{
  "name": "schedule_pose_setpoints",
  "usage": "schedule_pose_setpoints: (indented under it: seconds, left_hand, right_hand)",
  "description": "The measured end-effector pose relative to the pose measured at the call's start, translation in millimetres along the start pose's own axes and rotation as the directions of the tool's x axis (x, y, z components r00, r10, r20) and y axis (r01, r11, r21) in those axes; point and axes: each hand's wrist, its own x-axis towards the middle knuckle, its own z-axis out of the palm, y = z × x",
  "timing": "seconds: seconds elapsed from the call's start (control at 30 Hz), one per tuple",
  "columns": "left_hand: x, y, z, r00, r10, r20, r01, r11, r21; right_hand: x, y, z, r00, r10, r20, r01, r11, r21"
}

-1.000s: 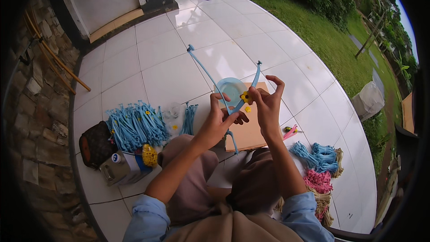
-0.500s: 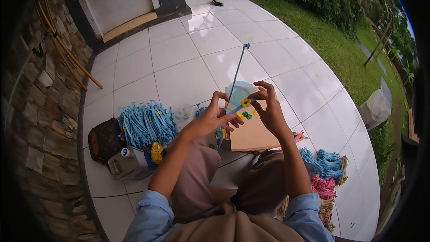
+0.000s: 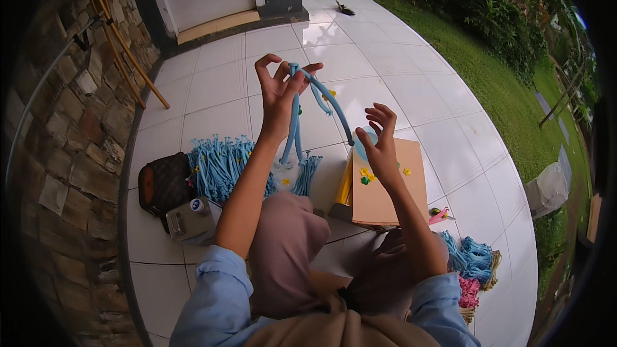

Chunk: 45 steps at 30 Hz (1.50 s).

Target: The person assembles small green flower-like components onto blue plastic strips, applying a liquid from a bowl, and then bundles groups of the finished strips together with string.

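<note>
My left hand (image 3: 280,99) is raised over the floor, its thumb and fingers pinching the knotted top of a bundle of blue cords (image 3: 294,122). A yellow flower (image 3: 329,94) sits on one looped cord beside those fingers. Another cord arches right and down, its tip ending close to my right thumb. My right hand (image 3: 382,154) has its fingers spread; whether the thumb touches the cord tip is unclear. Under it stands a cardboard-topped box (image 3: 402,199) bearing a light blue bowl (image 3: 365,144), partly hidden, and small yellow flowers (image 3: 364,171) with green pieces (image 3: 366,180).
On the left lie a heap of blue cords (image 3: 222,167), a dark brown bag (image 3: 166,183) and a grey container with a cap (image 3: 191,220). Blue (image 3: 472,257) and pink (image 3: 468,290) cord bundles lie at right. A broom (image 3: 346,9) rests far off on the tiles.
My left hand has risen and moved away from the box with the blue cords. My right hand has come away from the flower, which now hangs by the left hand.
</note>
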Motion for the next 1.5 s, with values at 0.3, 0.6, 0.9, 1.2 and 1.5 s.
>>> schedule_pose_setpoints:
  seconds: [0.3,0.6,0.9,1.2,1.5]
  left_hand:
    - [-12,-50,-105,0.892,-0.203,-0.405,0.255,0.964,0.079]
    - [-132,-125,-264,0.632,-0.374,-0.679,0.659,0.720,0.217]
    - [-170,-163,-316,0.780,0.140,-0.610,0.548,0.319,0.773]
    - [-199,-202,-168,0.764,-0.414,-0.494,0.602,0.733,0.317]
    - [-274,-283,-148,0.796,-0.508,-0.330,0.558,0.402,0.726]
  right_hand:
    - [19,60,173,0.902,0.021,0.431,-0.170,0.936,0.309]
    - [-43,175,306,0.742,0.330,0.584,-0.509,0.844,0.169]
    - [-42,196,326,0.630,0.363,0.687,-0.617,0.771,0.158]
    - [-102,260,210,0.618,0.767,-0.169,-0.745,0.641,0.185]
    - [-152,296,206,0.588,0.782,-0.207,-0.805,0.591,-0.055]
